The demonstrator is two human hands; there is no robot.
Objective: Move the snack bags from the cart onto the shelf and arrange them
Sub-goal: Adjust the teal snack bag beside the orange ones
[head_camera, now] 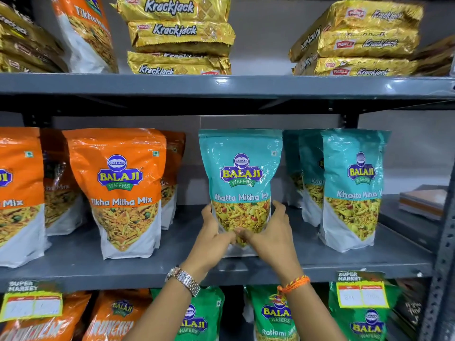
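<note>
A teal Khatta Mitha Mix bag stands upright on the grey middle shelf. My left hand grips its lower left side and my right hand its lower right side, with fingers meeting across the front near the bottom. To its right stand more teal bags, one row behind another. Orange Tikha Mitha Mix bags stand to its left. The cart is out of view.
Gold Krackjack packs are stacked on the upper shelf, with another stack at the right. Green and orange Balaji bags fill the lower shelf behind price tags. A perforated steel upright frames the right side.
</note>
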